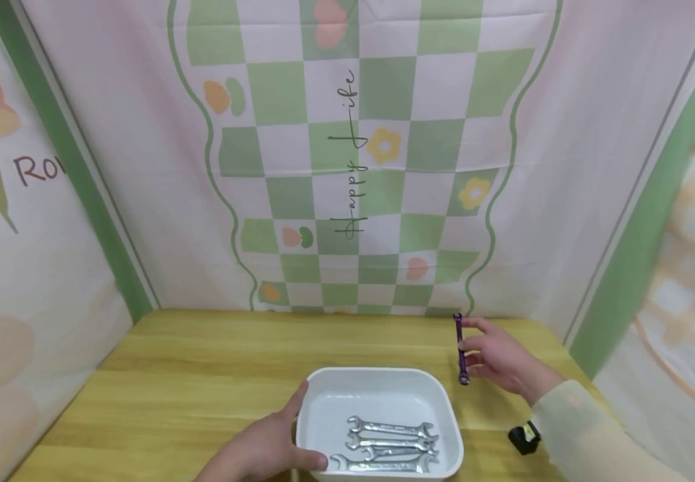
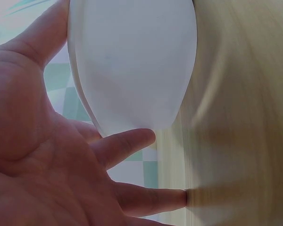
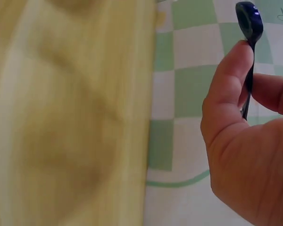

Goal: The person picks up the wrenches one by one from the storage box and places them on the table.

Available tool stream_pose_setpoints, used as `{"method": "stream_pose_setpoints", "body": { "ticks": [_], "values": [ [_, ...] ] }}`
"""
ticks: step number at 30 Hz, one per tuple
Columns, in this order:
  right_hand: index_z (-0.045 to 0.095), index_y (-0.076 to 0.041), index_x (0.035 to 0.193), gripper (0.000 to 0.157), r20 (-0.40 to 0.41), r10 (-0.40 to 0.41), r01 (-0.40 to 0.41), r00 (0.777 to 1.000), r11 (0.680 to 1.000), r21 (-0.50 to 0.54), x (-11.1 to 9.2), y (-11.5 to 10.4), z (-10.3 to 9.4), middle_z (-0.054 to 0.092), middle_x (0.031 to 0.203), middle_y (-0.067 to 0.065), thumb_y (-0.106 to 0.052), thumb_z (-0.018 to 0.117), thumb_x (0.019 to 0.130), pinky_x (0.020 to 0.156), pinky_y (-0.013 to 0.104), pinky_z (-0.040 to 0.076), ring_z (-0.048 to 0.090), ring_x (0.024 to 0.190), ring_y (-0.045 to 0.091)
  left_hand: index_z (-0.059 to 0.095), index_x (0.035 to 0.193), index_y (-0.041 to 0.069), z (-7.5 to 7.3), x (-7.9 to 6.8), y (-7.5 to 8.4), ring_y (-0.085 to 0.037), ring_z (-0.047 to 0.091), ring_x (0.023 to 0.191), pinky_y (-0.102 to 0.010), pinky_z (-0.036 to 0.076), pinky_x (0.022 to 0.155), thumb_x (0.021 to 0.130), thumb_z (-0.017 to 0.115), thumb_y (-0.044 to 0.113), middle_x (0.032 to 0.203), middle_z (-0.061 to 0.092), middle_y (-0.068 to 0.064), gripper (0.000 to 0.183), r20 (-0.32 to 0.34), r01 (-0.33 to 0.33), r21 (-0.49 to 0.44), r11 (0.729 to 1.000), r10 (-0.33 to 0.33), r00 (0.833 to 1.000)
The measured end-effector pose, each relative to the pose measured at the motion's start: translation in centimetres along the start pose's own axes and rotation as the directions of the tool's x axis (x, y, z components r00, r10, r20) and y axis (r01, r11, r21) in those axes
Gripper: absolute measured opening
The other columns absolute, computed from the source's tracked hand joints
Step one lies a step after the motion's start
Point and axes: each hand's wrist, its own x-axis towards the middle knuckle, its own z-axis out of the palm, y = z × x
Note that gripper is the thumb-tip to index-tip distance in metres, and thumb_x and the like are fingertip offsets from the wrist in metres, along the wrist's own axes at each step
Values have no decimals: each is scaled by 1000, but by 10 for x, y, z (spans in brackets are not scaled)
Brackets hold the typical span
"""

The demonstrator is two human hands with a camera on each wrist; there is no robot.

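My right hand (image 1: 500, 353) pinches a dark purple combination wrench (image 1: 461, 358) between thumb and fingers. Its forked end points toward the back and its ring end toward me. In the right wrist view one end of the wrench (image 3: 250, 21) stands out past the fingertips. The left hand (image 1: 270, 434) holds a white rectangular tray (image 1: 377, 372) by its left end, the thumb over the rim near the front corner. Below the rim, in the left wrist view, a finger (image 2: 127, 143) touches the tray's outer wall. Several silver open-end wrenches (image 1: 391, 443) lie inside the tray.
A small black object with a yellow-green label (image 1: 525, 437) lies right of the tray, near the right sleeve. Everything stands on a wood-grain table (image 1: 215, 361). A checkered green and white curtain (image 1: 359, 201) hangs behind its back edge, with printed cloth at both sides.
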Motion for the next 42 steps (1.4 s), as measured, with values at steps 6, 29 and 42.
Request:
{"method": "stream_pose_setpoints", "body": {
  "ticks": [6, 29, 42],
  "values": [
    [20, -1, 153, 68, 17, 58, -57, 998, 995, -79, -17, 23, -12, 57, 93, 20, 2, 55, 94, 63, 38, 57, 61, 69, 22, 7, 161, 12, 0, 1, 0, -28, 56, 91, -60, 41, 92, 69, 90, 44, 117, 64, -21, 129, 9, 5, -9, 1000, -5, 1000],
    [48, 3, 136, 57, -128, 95, -145, 987, 867, -477, -53, 75, -9, 55, 67, 12, 5, 63, 81, 47, 33, 49, 51, 51, 19, 7, 161, 13, 2, 1, -2, -28, 56, 90, -57, 42, 90, 70, 90, 43, 114, 66, -16, 127, 23, 20, -27, 999, -20, 1000],
    [56, 11, 119, 36, -72, -99, -15, 992, 486, -874, -52, 64, -11, 65, 87, 12, 4, 57, 84, 50, 39, 50, 57, 55, 21, 7, 161, 13, 1, 3, -2, -27, 56, 92, -56, 42, 91, 70, 90, 42, 119, 64, -18, 126, 16, 2, -14, 1000, -2, 1000]
  ]
}}
